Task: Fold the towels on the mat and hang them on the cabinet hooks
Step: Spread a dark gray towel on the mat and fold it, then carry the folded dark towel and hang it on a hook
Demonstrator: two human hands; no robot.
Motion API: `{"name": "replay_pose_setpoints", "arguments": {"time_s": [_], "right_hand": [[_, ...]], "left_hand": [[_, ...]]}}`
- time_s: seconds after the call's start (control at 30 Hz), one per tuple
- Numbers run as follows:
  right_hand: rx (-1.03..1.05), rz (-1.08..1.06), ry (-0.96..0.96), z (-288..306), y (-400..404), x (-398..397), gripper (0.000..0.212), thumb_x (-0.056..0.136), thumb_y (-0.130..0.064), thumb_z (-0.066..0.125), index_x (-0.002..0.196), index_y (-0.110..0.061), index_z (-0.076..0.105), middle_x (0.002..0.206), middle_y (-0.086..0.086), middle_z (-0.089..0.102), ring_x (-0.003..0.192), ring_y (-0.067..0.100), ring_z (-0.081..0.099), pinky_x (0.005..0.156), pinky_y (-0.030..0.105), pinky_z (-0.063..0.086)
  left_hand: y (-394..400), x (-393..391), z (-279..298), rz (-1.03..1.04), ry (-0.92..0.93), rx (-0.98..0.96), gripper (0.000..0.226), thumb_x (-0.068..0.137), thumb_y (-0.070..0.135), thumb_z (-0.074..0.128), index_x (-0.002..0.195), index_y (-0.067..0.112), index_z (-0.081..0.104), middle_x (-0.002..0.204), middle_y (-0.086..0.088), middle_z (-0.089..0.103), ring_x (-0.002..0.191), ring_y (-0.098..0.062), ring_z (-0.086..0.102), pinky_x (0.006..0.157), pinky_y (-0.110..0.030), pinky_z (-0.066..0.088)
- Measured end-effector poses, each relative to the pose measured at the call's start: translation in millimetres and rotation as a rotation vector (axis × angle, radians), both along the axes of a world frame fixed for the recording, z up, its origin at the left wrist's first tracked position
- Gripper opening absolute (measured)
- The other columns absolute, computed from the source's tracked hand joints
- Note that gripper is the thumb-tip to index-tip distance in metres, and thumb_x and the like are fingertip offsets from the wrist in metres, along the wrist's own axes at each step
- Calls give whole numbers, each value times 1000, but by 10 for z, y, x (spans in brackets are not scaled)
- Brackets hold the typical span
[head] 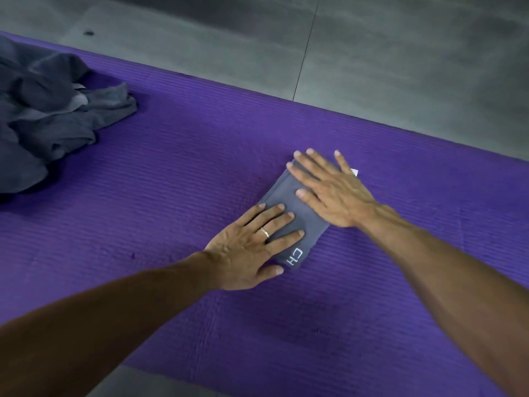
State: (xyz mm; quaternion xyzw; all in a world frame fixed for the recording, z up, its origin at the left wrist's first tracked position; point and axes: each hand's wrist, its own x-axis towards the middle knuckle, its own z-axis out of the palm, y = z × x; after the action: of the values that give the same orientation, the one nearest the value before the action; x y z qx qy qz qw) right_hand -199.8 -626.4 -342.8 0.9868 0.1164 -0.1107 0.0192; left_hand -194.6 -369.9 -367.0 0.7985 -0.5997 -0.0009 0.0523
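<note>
A grey towel (297, 222), folded into a narrow packet with "CH" stitched at its near end, lies on the purple mat (183, 173) under both palms. The left hand (249, 250) presses flat on its near half, fingers straight; the right hand (329, 190) presses its far half, fingers spread. Folding of this one looks all but finished; hanging is not yet done. Well to the left of the hands, a crumpled pile (48, 118) of grey towels waits unfolded. Beyond lies grey floor (400, 53); no cabinet or hooks in view
</note>
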Motion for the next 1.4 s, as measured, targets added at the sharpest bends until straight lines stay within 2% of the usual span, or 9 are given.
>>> {"name": "replay_pose_setpoints", "arguments": {"time_s": [0.13,0.27,0.47,0.7,0.8,0.9,1.07,1.23,1.4], "right_hand": [[-96,-164,-10,152,-167,160,56,102,-44,14,155,-31,0,164,-1,-5,150,22,-8,116,55,-8],[39,146,-139,113,126,-323,51,97,-20,39,148,-21,38,159,8,24,147,26,21,116,55,18],[-33,-180,107,127,-328,-452,59,97,-54,6,151,-35,-8,159,-12,-17,150,17,-9,119,55,-2],[228,-201,60,335,30,-697,87,78,-22,64,154,-24,21,163,-2,3,150,10,-4,122,37,2],[133,-166,45,298,73,-772,100,76,-46,72,155,-23,14,163,-3,2,150,11,-4,119,35,-2],[190,-181,-136,373,141,-655,86,69,-44,81,140,-16,40,153,7,35,145,23,27,118,43,17],[395,-186,-246,745,347,-391,38,71,-17,74,96,-24,46,92,-1,58,83,24,53,73,34,39],[361,-393,-103,986,368,-358,29,71,-30,66,75,-25,38,77,-5,51,71,25,51,63,37,41],[297,-583,-125,1024,283,-410,32,74,-39,65,78,-24,36,80,-5,53,77,30,56,63,37,42]], "left_hand": [[-7,28,6,-3,-17,1,74,88,59,49,150,25,28,154,-8,33,145,-28,24,117,-46,17],[-11,32,-27,8,-37,1,75,86,58,52,150,26,28,154,-8,33,144,-27,25,118,-45,14],[-86,84,-11,46,9,-27,82,77,57,66,146,27,35,149,-6,40,141,-26,31,116,-46,26],[-271,60,155,170,76,-117,75,62,24,84,128,21,49,124,-8,59,114,-28,59,95,-42,46],[-286,152,388,253,341,-169,59,79,24,73,132,20,48,122,-6,59,112,-26,58,96,-40,44],[-238,323,729,322,777,-224,45,84,24,71,124,22,50,108,3,63,100,-14,60,85,-26,45],[-80,423,1037,370,1088,-304,26,85,19,71,105,27,56,93,14,64,82,5,60,71,-11,43],[22,509,1002,627,819,-347,47,75,54,71,112,28,56,98,13,66,90,-5,63,80,-28,52],[-2,441,898,744,445,-237,27,82,49,65,97,27,60,92,12,66,85,-12,65,75,-35,54]]}}
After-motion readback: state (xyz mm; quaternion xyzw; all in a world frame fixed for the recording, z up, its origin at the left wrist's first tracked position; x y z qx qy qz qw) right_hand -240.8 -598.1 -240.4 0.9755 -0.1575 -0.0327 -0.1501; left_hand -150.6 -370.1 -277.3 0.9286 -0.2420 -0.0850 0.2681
